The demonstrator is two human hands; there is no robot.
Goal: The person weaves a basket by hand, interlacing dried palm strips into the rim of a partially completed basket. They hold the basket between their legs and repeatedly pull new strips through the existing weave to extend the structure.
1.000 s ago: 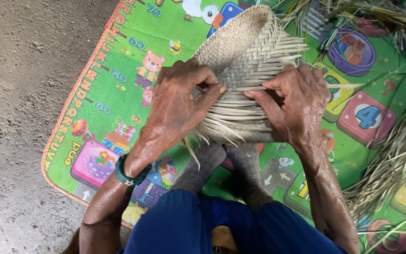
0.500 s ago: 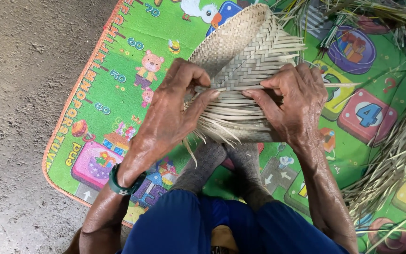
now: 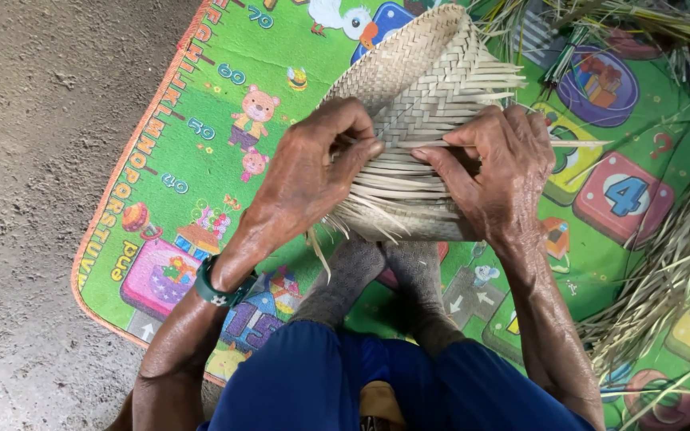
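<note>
Above the feet [image 3: 385, 275], on the mat [image 3: 193, 160], the half-woven basket [image 3: 417, 120] lies with loose strips fanning past its right edge, the left hand [image 3: 313, 172] and right hand [image 3: 493, 172] both curled and pinching strips at its middle, bare floor [image 3: 33, 160] open leftward, straw [image 3: 664, 271] crowding the right.

Seen from above, the left hand [image 3: 313, 172] is reaching in from the lower left, its forearm angling up across the frame, fingers curling inward and the thumb tip pressing toward the centre. The right hand [image 3: 493, 172] is coming in from the lower right, its forearm rising almost straight, knuckles arching and the thumb stretching leftward. The two thumb tips are sitting just apart, nearly meeting. Both hands are lying palm-down with wrists bending slightly inward.
</note>
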